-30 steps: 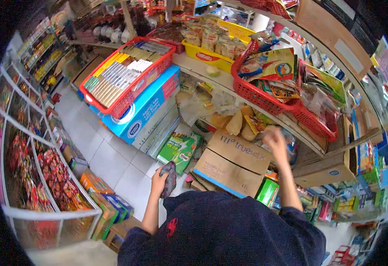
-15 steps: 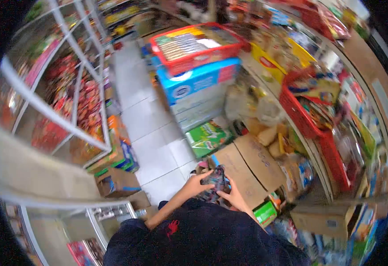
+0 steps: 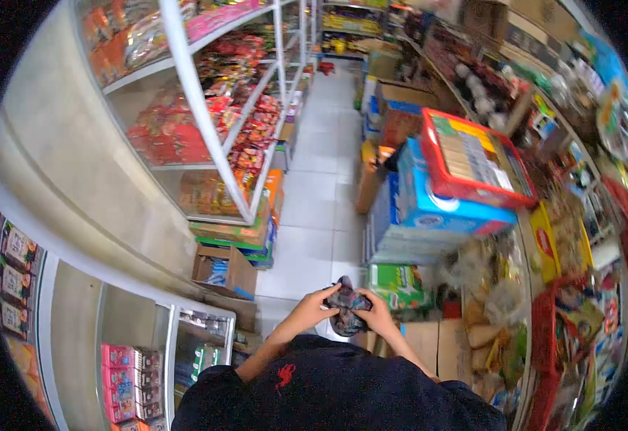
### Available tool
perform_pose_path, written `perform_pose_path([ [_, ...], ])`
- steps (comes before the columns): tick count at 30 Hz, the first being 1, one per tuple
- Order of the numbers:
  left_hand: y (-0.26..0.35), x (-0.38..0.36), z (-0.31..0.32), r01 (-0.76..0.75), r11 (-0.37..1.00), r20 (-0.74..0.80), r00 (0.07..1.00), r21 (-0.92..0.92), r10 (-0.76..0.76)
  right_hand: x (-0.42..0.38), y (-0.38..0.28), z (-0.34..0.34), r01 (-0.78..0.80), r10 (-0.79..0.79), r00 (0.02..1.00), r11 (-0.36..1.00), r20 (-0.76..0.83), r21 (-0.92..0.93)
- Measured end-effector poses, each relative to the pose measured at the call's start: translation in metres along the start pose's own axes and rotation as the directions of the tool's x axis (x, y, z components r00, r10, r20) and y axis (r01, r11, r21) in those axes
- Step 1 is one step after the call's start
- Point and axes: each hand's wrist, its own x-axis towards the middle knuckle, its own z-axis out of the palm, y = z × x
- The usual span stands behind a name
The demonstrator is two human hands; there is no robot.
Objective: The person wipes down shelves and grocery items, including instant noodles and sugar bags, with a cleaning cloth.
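Note:
A dark plastic bag [image 3: 347,310], crumpled and with a mottled pattern, is held in front of my chest. My left hand [image 3: 317,306] grips its left side between thumb and fingers. On the right side, my right hand [image 3: 375,312] pinches it the same way. The top of the bag sticks up between both hands. What the bag contains cannot be made out.
Glass shelves with red packets [image 3: 177,136] line the left. A tiled aisle [image 3: 314,201] runs ahead. To its right, a red basket [image 3: 472,192] rests on a blue box [image 3: 429,208], near a green box [image 3: 400,286]. An open carton [image 3: 240,273] stands at left.
The view has swung left, so the aisle and stacked boxes appear further right. Both hands still hold the bag, which now shows more upright between them.

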Motion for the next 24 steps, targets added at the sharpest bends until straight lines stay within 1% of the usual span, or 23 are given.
perform_pose_path([
  [1,-0.001,0.005,-0.019,-0.067,0.979,-0.054,0.995,0.193,0.079,0.025,-0.008,0.009,0.013,-0.013,1.0,1.0,0.027,-0.001],
  [2,-0.004,0.01,-0.039,-0.03,0.973,-0.104,0.993,0.229,0.055,0.048,-0.019,0.017,0.07,-0.068,0.995,0.997,0.079,-0.027],
  [3,-0.004,0.015,-0.057,-0.018,0.974,-0.126,0.991,0.225,0.047,0.07,-0.031,0.023,0.126,-0.119,0.984,0.991,0.131,-0.047],
  [4,0.003,0.021,-0.077,-0.029,0.956,-0.175,0.981,0.292,0.083,0.092,-0.041,0.031,0.134,-0.129,0.978,0.991,0.167,-0.023],
  [5,0.01,0.026,-0.097,-0.034,0.932,-0.22,0.968,0.362,0.121,0.113,-0.049,0.039,0.185,-0.18,0.963,0.983,0.2,-0.006],
  [7,0.02,0.033,-0.127,-0.007,0.941,-0.235,0.968,0.34,0.092,0.152,-0.066,0.051,0.205,-0.204,0.928,0.978,0.311,0.028],
  [8,0.024,0.037,-0.14,-0.025,0.97,-0.208,0.975,0.243,0.077,0.169,-0.068,0.058,0.213,-0.214,0.922,0.976,0.323,0.038],
  [9,0.027,0.042,-0.152,-0.04,0.989,-0.178,0.982,0.143,0.066,0.184,-0.069,0.064,0.168,-0.205,0.915,0.977,0.348,0.133],
  [10,0.026,0.045,-0.161,-0.022,0.995,-0.172,0.984,0.097,0.038,0.197,-0.068,0.07,0.113,-0.192,0.909,0.968,0.371,0.223],
  [11,0.021,0.049,-0.168,-0.011,0.995,-0.177,0.984,0.096,0.028,0.208,-0.064,0.076,0.107,-0.19,0.906,0.967,0.377,0.23],
  [12,0.013,0.055,-0.174,-0.026,0.995,-0.173,0.985,-0.1,0.008,0.218,-0.056,0.082,0.005,-0.147,0.919,0.932,0.365,0.362],
  [13,0.007,0.061,-0.177,-0.04,0.954,-0.167,0.986,-0.296,-0.01,0.228,-0.053,0.086,-0.094,-0.099,0.928,0.87,0.359,0.484],
  [14,0.004,0.067,-0.178,0.016,0.922,-0.183,0.979,-0.387,-0.093,0.239,-0.052,0.087,-0.112,-0.114,0.923,0.832,0.367,0.543],
  [15,0.003,0.076,-0.18,0.02,0.919,-0.19,0.976,-0.395,-0.102,0.251,-0.05,0.086,-0.125,-0.107,0.92,0.833,0.378,0.54],
  [16,0.003,0.089,-0.184,0.187,0.881,-0.125,0.956,-0.435,-0.265,0.265,-0.048,0.086,-0.156,-0.097,0.918,0.802,0.384,0.576],
  [17,0.004,0.101,-0.188,0.347,0.815,-0.056,0.907,-0.464,-0.418,0.281,-0.046,0.086,-0.187,-0.089,0.916,0.768,0.391,0.613],
  [18,0.008,0.115,-0.19,0.346,0.812,-0.07,0.902,-0.469,-0.425,0.299,-0.043,0.083,-0.114,-0.145,0.908,0.818,0.394,0.564],
  [19,0.014,0.131,-0.191,0.317,0.774,-0.165,0.866,-0.549,-0.472,0.32,-0.041,0.079,-0.12,-0.151,0.901,0.815,0.408,0.567],
  [20,0.017,0.148,-0.196,0.273,0.734,-0.254,0.816,-0.622,-0.519,0.342,-0.039,0.075,-0.03,-0.211,0.893,0.853,0.397,0.52],
  [21,0.008,0.165,-0.205,0.269,0.733,-0.268,0.808,-0.625,-0.525,0.362,-0.037,0.072,0.061,-0.27,0.881,0.88,0.39,0.471],
  [22,-0.007,0.183,-0.214,0.162,0.683,-0.274,0.831,-0.713,-0.484,0.381,-0.036,0.07,0.048,-0.267,0.874,0.878,0.405,0.476],
  [23,-0.013,0.203,-0.223,0.049,0.618,-0.291,0.851,-0.785,-0.437,0.403,-0.04,0.066,0.089,-0.306,0.851,0.885,0.427,0.458],
  [24,-0.014,0.221,-0.231,0.043,0.615,-0.301,0.844,-0.787,-0.443,0.425,-0.045,0.06,0.133,-0.344,0.826,0.888,0.447,0.439],
])
